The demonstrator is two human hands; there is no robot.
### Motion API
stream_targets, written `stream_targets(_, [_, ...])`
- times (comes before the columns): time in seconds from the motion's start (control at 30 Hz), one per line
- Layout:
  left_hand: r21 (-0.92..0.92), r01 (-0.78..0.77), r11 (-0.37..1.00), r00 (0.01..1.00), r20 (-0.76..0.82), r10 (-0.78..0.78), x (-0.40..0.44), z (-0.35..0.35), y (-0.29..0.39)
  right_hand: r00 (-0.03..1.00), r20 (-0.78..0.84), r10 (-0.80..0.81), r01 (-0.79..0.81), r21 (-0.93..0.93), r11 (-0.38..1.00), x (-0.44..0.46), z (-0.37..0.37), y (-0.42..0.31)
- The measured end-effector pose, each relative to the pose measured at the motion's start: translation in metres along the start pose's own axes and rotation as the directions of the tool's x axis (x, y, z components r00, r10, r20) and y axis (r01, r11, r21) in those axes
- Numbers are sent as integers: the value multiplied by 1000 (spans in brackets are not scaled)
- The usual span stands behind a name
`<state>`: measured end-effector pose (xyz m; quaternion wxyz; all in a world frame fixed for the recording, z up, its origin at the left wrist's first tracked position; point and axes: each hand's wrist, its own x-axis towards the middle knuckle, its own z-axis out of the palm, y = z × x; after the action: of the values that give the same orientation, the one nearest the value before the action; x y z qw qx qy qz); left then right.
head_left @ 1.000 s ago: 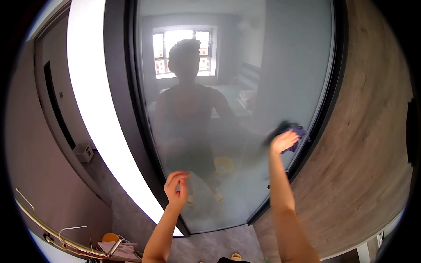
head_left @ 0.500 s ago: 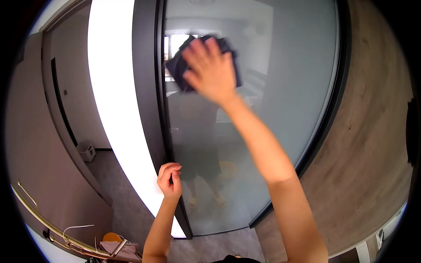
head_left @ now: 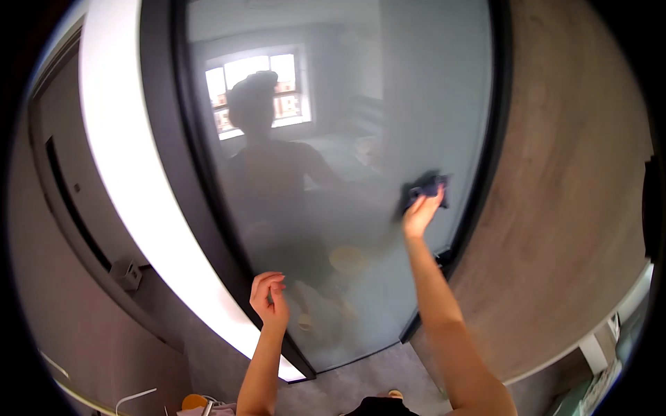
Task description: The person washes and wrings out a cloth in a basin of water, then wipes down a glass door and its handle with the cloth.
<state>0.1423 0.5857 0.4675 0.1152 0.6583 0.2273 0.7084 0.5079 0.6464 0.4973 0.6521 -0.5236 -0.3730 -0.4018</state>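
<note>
A dark purple cloth (head_left: 431,188) lies pressed against a glossy grey glass panel (head_left: 416,90), near its right edge. My right hand (head_left: 422,212) is on the cloth, its fingers over the fabric and partly blurred. Lower left, my left hand (head_left: 269,297) hangs loosely curled in front of the panel's dark frame (head_left: 208,180), and I see nothing in it. The glass reflects a window and a person's silhouette.
A bright white vertical strip (head_left: 125,139) runs left of the frame. Wood-grain panelling (head_left: 576,180) stands on the right. A white basket (head_left: 125,274) sits on the floor at left. A metal rail and an orange item (head_left: 194,401) show at the bottom left.
My right hand and the cloth have swept from the upper left of the glass down to its right side. The view has shifted; my left hand stays low by the frame.
</note>
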Motion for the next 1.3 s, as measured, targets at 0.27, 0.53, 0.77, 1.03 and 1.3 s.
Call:
stream_targets(0.27, [-210, 21, 978, 985, 170, 15, -4, 81, 31, 706, 189, 683, -664, 511, 545, 1, -76, 15])
stream_targets(0.53, [-254, -12, 967, 968, 241, 76, -28, 215, 44, 977, 174, -123, 172, -309, 935, 180, -66, 128])
stream_targets(0.77, [-208, 1, 978, 975, 215, 45, -66, 295, 19, 933, 258, -251, 339, -400, 852, 115, -57, 211])
stream_targets(1.03, [-196, -2, 981, 993, 113, 24, -58, 343, -1, 851, 30, -525, 506, -320, 801, 299, -11, 160])
stream_targets(1.3, [-174, 6, 985, 997, 72, 7, -50, 338, 1, 777, -121, -618, 557, -324, 764, 397, 18, 119])
